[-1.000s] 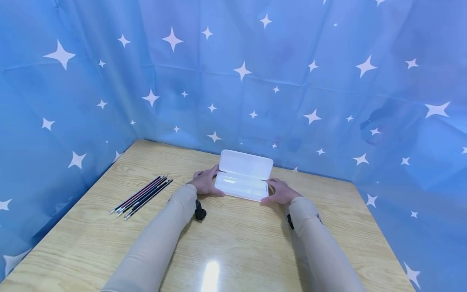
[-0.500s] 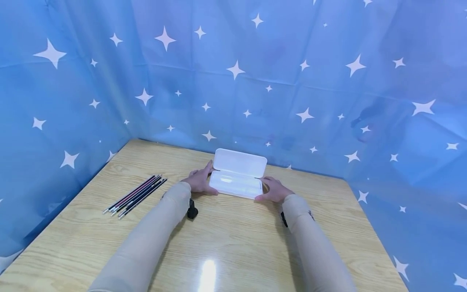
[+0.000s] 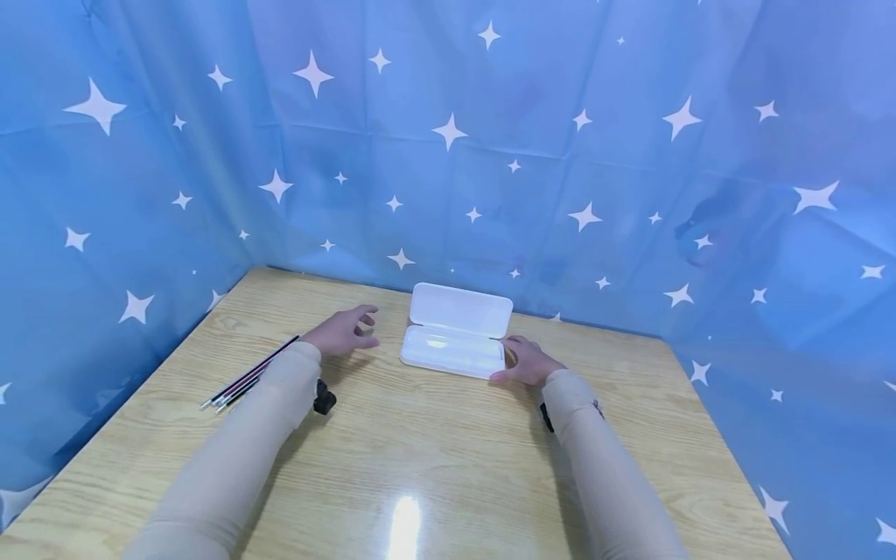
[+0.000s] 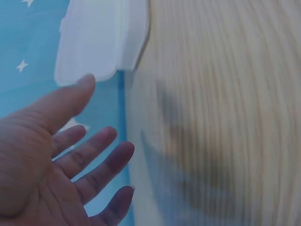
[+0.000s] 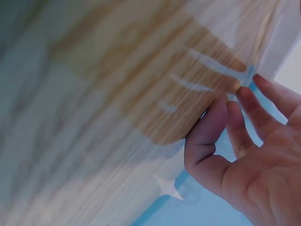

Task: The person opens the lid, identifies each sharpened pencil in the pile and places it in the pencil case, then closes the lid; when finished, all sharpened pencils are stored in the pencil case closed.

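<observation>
Now both sleeved arms stretch forward over the wooden table (image 3: 448,459). Near its far edge lies the white case (image 3: 455,342), lid raised toward the backdrop. At the case's right end, the right hand (image 3: 526,362) touches it with loosely bent fingers. Left of the case, the left hand (image 3: 343,332) hovers, fingers spread and holding nothing, between it and the pencils (image 3: 241,381) near the left edge.

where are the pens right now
In the head view the pens lie on the left side of the table, partly hidden behind the left sleeve, well left of the open white case.
</observation>
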